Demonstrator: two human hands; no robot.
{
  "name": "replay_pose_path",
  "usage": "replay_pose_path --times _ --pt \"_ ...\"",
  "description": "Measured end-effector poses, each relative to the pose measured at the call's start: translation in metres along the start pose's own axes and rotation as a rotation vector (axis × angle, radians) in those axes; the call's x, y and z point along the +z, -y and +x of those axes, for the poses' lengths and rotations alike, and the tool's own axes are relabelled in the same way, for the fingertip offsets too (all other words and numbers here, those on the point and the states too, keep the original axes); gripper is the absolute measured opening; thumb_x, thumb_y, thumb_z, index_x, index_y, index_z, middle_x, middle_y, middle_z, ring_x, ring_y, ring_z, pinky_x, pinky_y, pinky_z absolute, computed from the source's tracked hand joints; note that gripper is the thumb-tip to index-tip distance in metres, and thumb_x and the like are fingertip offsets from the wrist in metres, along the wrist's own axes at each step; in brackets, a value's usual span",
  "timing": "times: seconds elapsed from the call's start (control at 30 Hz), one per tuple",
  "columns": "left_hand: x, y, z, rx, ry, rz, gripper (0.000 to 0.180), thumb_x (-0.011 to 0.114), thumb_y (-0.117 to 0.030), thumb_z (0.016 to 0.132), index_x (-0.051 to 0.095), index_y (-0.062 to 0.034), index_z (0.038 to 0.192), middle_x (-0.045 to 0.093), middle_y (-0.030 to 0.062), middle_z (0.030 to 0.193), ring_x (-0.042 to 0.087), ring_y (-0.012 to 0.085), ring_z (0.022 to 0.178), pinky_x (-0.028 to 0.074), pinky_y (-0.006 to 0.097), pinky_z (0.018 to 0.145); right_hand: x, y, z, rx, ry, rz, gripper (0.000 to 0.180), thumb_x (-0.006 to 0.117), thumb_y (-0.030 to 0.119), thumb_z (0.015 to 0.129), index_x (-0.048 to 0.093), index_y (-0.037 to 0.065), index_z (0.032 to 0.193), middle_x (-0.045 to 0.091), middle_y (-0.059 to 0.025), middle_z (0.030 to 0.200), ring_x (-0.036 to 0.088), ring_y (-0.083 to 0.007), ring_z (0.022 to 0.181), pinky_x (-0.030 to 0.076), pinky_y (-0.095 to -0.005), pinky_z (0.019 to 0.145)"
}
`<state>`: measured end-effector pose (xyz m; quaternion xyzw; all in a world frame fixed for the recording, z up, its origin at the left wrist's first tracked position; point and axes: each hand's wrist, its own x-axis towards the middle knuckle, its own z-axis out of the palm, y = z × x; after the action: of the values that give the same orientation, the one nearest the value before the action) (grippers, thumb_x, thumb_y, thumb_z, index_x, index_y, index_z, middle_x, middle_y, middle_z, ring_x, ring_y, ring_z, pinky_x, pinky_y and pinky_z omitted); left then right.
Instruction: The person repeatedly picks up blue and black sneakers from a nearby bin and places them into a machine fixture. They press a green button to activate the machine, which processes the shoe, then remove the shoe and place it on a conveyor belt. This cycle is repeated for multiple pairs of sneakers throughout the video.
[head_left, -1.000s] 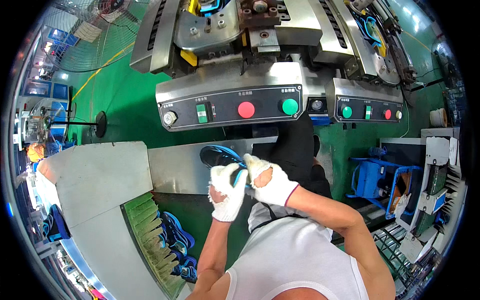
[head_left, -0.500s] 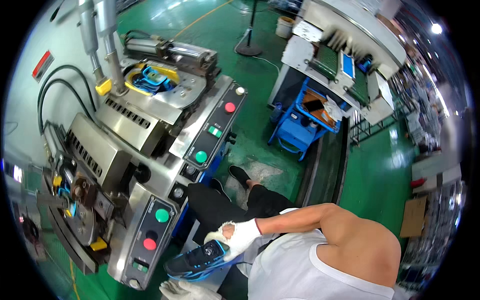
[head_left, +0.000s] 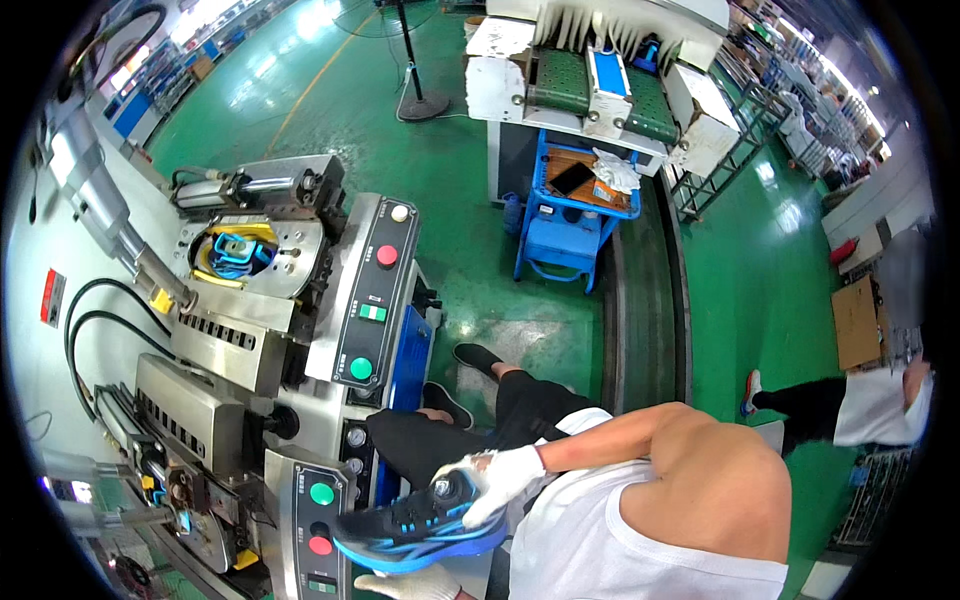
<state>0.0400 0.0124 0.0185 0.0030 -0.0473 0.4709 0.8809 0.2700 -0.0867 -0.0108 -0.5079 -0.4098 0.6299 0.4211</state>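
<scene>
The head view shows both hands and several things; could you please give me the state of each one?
Shoe, held, toe toward the picture's left.
Right hand, gloved, closed on the shoe.
Left hand, gloved, fingers extended just below the shoe; contact unclear.
Phone, lying on the blue cart, screen dark.
Blue and black piece, seated in the yellow-edged holder.
Black stand, upright.

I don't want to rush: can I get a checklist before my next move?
1. Shoe gripped: ok, right hand near the collar.
2. Left hand supporting it: cannot tell, partly hidden.
3. Gloves on both hands: ok.
4. Shoe clear of nearer control panel: cannot tell, they overlap in view.
5. Yellow-edged holder free: not ok, blue-and-black item inside.
6. Other person clear of the hands: ok, at right edge.
</scene>
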Motion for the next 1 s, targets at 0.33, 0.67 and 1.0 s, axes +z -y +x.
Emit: replay_pose_path --times 0.33,0.67,1.0 --pt "-0.092 0.052 0.026 -0.174 -0.269 1.160 0.098 0.059 -0.069 0.099 0.032 -0.0010 0.165 0.048 0.0269 0.154 0.055 0.0444 0.132 0.051 0.056 0.106 -0.147 0.010 -0.107 -0.204 -1.160 0.257 0.034 0.081 0.029 0.094 0.080 0.002 0.116 0.080 -0.0090 0.118 0.073 -0.0183 0.101 0.057 -0.0338 0.090" --pt "-0.098 0.095 0.039 -0.428 -0.540 1.206 0.069 0.051 -0.046 0.112 0.035 -0.0001 0.162 0.048 0.0286 0.155 0.057 0.0422 0.132 0.050 0.056 0.112 -0.561 0.156 -0.196 0.009 -1.913 -0.610 0.063 0.081 0.052 0.079 0.079 -0.007 0.103 0.080 -0.0223 0.103 0.078 -0.0306 0.095 0.058 -0.0420 0.084" --pt "-0.116 0.136 0.072 -0.500 -0.660 1.545 0.056 0.049 -0.027 0.114 0.036 -0.0020 0.162 0.052 0.0241 0.154 0.060 0.0365 0.133 0.052 0.051 0.111 -0.769 0.185 -0.186 0.320 -1.799 -0.394 0.072 0.078 0.016 0.084 0.055 0.019 0.153 0.056 -0.0204 0.153 0.062 -0.0425 0.131 0.065 -0.0680 0.075"
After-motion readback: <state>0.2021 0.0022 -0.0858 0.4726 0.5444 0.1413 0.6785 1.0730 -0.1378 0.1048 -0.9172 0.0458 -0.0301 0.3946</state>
